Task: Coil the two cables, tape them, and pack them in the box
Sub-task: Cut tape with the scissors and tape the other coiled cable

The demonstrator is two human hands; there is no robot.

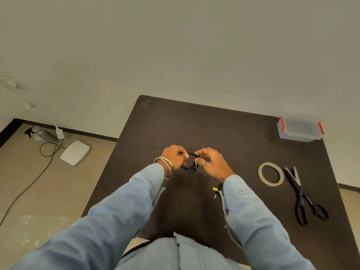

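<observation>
A small black coiled cable [188, 168] is held just above the middle of the dark table [224, 133]. My left hand [174, 155] pinches its left side and my right hand [211, 162] pinches its upper right side. A second black cable [217, 189] with a yellow tag and a metal plug lies under my right sleeve, mostly hidden. The clear tape roll [270, 174] lies flat to the right. The clear plastic box [301, 129] with red clips stands closed at the far right corner.
Black-handled scissors [303, 197] lie right of the tape roll, near the table's right edge. On the floor to the left are a white flat device [75, 152], a spray bottle [41, 133] and a loose black cord [35, 178].
</observation>
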